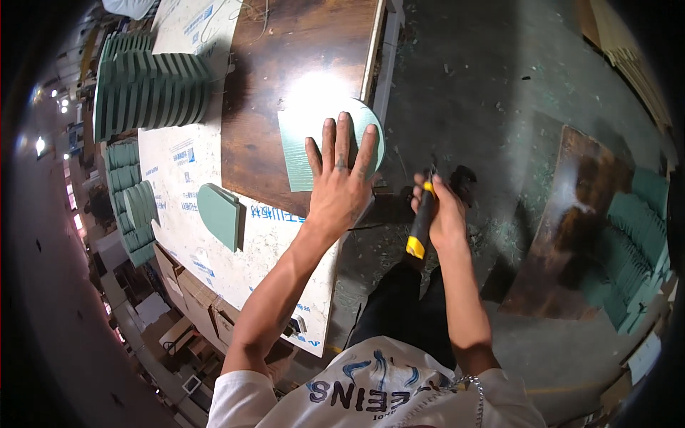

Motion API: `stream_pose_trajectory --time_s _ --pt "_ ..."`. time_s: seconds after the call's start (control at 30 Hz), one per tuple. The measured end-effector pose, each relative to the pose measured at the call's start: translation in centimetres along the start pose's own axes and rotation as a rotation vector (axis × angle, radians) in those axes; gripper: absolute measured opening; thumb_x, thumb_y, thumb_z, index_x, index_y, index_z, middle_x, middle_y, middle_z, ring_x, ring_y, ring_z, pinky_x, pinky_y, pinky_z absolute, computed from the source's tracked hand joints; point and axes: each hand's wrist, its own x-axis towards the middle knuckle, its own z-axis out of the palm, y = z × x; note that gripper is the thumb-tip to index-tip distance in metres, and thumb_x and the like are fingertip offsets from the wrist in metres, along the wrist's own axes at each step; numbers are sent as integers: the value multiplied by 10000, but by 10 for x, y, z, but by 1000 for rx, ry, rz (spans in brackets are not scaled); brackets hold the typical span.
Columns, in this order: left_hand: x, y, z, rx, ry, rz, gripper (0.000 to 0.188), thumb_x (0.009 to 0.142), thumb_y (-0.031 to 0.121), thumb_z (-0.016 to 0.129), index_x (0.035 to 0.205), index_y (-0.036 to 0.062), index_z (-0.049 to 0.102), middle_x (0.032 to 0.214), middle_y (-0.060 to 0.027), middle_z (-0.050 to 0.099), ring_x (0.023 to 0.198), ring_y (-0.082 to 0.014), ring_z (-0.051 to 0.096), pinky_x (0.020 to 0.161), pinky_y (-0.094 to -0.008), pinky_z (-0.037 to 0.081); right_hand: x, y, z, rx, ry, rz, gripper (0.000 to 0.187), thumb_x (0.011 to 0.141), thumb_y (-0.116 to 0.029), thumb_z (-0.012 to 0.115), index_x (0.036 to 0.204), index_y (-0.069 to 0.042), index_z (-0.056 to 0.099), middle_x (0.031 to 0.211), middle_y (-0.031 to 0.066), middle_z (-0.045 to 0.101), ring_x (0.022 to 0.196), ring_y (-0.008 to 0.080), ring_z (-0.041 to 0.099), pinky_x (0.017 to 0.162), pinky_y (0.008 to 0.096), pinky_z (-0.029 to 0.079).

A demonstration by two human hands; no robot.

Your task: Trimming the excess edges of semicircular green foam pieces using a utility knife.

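Left hand: your left hand (340, 187) is lying palm down with its fingers spread apart, clamping on nothing; it is apparently steadying the piece by flat pressure.
Green piece: the green piece (294, 153) is resting under that palm, its straight side showing left of the fingers and its rounded end showing to their right. That end is apparently overhanging the board's edge, which would be keeping the curve accessible.
Right hand: your right hand (447, 210) is closing around the tool, well apart from the green piece.
Black-and-yellow tool: the black-and-yellow tool (422, 221) is slanting through that grip, its narrow dark end pointing away from your body. The thumb is lying near that end, probably for control; whether a blade is showing, you cannot be told from here.
Brown board: the brown board (260, 100) is lying beneath the left hand's piece, probably serving as a firm backing over the white tabletop (264, 271).
Small stack: a small stack of green pieces (220, 214) is sitting left of your left wrist, within easy reach.
Large stack: a leaning row of green pieces (153, 89) is standing farther left, presumably keeping your working area free.
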Motion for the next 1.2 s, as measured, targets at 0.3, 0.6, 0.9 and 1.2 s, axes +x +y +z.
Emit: stream_pose_trajectory --time_s 0.3,0.6,0.9,1.2 --pt "53 -61 -125 -649 685 -446 398 959 113 713 1311 -49 623 1197 -138 715 1077 -223 693 905 -333 569 -60 -1 -77 -360 229 230 285 953 -143 722 1221 -115 629 923 68 674 767 180 666 645 344 574" --pt "67 -172 -1 -495 534 -578 505 868 337 807 1299 99 697 1381 -227 583 1233 -374 571 1052 -459 451 -74 -15 -19 -986 62 79 575 1016 -226 635 1538 -141 410 838 64 623 629 136 597 543 304 511" --pt "90 -104 32 -21 451 -509 550 1047 435 473 1504 129 475 1537 -365 361 1413 -563 343 1149 -628 292 -53 -65 82 -1022 -354 -203 534 1027 -177 596 1509 -14 436 979 130 684 770 179 680 661 328 559" --pt "89 -94 24 58 589 -446 456 974 263 598 1325 -28 576 1363 -343 501 1237 -483 486 1065 -539 384 -26 -25 117 -2067 -278 -1139 459 927 -211 723 1321 -20 586 1048 147 588 883 339 673 724 409 570"
